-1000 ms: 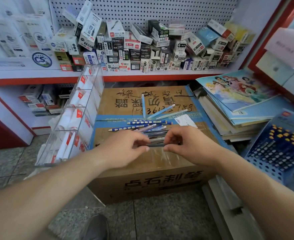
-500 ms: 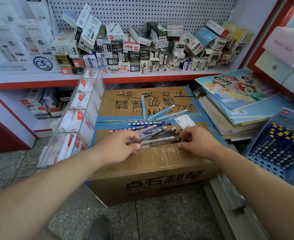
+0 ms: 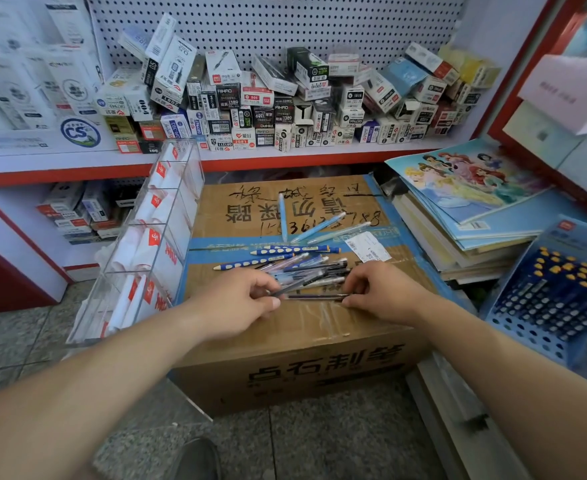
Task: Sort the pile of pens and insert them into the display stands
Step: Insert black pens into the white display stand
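Two hands, left hand point(image 3: 236, 299) and right hand point(image 3: 382, 292), pinch one dark pen point(image 3: 314, 296) | three light-blue pens point(image 3: 318, 227) | one box point(image 3: 319, 327)

Your pile of pens point(image 3: 311, 271) lies jumbled on the cardboard box point(image 3: 285, 341), mostly dark and clear barrels running left to right. Behind it lie two blue white-dotted pens point(image 3: 295, 250) and three pale blue pens point(image 3: 316, 226), fanned apart. Your left hand point(image 3: 240, 299) and right hand point(image 3: 385, 292) pinch the ends of one dark pen point(image 3: 314, 296) at the near edge. A clear display stand point(image 3: 167, 237) leans just left of the box, and a blue perforated stand point(image 3: 534, 337) sits to the right.
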### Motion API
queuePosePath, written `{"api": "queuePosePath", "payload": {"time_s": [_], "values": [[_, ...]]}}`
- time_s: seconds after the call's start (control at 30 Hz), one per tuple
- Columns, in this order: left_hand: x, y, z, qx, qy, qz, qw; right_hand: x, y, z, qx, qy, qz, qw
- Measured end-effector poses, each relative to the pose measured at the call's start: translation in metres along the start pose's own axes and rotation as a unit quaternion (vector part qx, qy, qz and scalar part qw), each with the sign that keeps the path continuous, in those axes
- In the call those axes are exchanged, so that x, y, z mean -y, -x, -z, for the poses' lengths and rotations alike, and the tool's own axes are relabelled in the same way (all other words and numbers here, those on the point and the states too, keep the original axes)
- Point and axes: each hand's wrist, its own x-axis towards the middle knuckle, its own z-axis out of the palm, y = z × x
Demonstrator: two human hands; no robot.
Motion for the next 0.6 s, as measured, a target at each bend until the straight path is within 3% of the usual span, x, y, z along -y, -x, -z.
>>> {"api": "queuePosePath", "payload": {"time_s": [0.13, 0.33, 0.43, 0.53, 0.6], "values": [[0.000, 0.000, 0.001, -0.030, 0.007, -0.007, 1.000, 0.008, 0.006, 0.012, 0.006, -0.006, 0.021, 1.000], [-0.003, 0.001, 0.001, -0.065, 0.036, -0.016, 0.997, 0.026, 0.026, 0.034, -0.044, -0.195, 0.072, 0.977], [-0.008, 0.003, -0.004, -0.004, 0.121, -0.004, 0.993, 0.033, 0.026, 0.030, -0.056, -0.250, 0.075, 0.964], [-0.014, 0.007, -0.006, 0.066, 0.250, 0.034, 0.965, 0.038, 0.023, 0.026, -0.076, -0.295, 0.071, 0.950], [-0.016, 0.009, -0.006, 0.098, 0.271, 0.046, 0.956, 0.040, 0.019, 0.023, -0.083, -0.316, 0.062, 0.943]]}}
